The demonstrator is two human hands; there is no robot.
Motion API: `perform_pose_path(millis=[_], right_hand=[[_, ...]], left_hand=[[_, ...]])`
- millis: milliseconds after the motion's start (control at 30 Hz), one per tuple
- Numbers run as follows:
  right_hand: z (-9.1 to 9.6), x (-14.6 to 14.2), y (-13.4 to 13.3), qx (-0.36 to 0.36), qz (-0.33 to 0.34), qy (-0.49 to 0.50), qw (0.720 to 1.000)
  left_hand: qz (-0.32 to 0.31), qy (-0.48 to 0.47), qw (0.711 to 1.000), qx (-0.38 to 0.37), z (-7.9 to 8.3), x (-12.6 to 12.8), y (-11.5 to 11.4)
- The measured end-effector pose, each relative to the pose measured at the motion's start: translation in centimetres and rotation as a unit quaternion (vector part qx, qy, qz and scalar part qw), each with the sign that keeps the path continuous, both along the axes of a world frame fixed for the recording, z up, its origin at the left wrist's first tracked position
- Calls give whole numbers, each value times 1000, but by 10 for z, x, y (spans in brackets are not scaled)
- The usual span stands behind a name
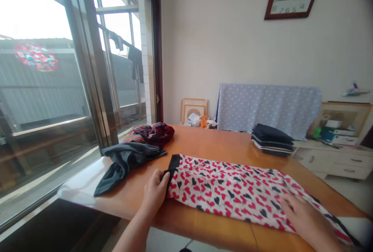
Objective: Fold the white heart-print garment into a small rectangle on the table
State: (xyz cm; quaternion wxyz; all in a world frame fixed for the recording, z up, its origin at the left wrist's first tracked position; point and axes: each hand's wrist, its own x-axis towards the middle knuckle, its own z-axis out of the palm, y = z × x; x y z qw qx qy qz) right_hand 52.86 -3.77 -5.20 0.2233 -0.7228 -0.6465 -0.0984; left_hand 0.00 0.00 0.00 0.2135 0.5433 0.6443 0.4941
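On the worktop (214,142), our left hand (154,189) pinches heart-print cloth (227,189) at its nine-o'clock end, likely anchoring it; right hand (303,214), grip unclear.

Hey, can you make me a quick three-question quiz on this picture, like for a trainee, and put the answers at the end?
1. Multiple choice. What does the left hand hold?
A. The wall clock
B. The black band of the patterned cloth
C. The dotted cover

2. True or false? The folded stack lies on the table, apart from the patterned cloth.

3. Short answer. Which hand is over the heart-printed part of the cloth, away from the black band?

Key:
1. B
2. True
3. The right hand
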Motion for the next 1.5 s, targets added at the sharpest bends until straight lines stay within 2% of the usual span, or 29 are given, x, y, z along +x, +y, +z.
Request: perform_pose_path(millis=[67,133,167,233,333,400,467,600,733,900,1033,1167,1367,1500], right_hand=[[0,2,0,-24,13,-3,1000],[-3,5,2,-30,15,-6,999],[-5,7,3,-32,15,-8,999],[-10,11,5,-35,18,-10,999],[-16,17,9,-38,27,-15,999],[-17,19,11,-35,34,-20,999],[-17,19,11,-29,36,-21,999],[-13,15,9,-15,34,-16,999],[-12,10,7,-13,42,-11,999],[-14,8,7,2,28,-10,1000],[-15,8,8,3,27,-6,1000],[-16,6,6,7,7,-5,1000],[-16,5,3,6,6,0,1000],[-13,4,1,8,11,9,1000]], left_hand=[[-21,-71,997,22,8,2,5],[-36,-94,994,40,16,2,7],[-29,-65,997,37,18,0,7],[5,67,998,-2,20,-8,3],[36,281,954,-99,17,-23,-3],[38,345,927,-139,15,-30,-5],[48,372,913,-158,15,-34,-2],[58,378,913,-142,24,-31,19],[21,365,923,-118,32,-19,56],[-4,360,925,-122,26,-1,111],[-17,354,925,-136,19,7,142],[-24,343,926,-154,19,6,155],[37,342,932,-118,37,3,165],[42,333,934,-120,41,8,170]])
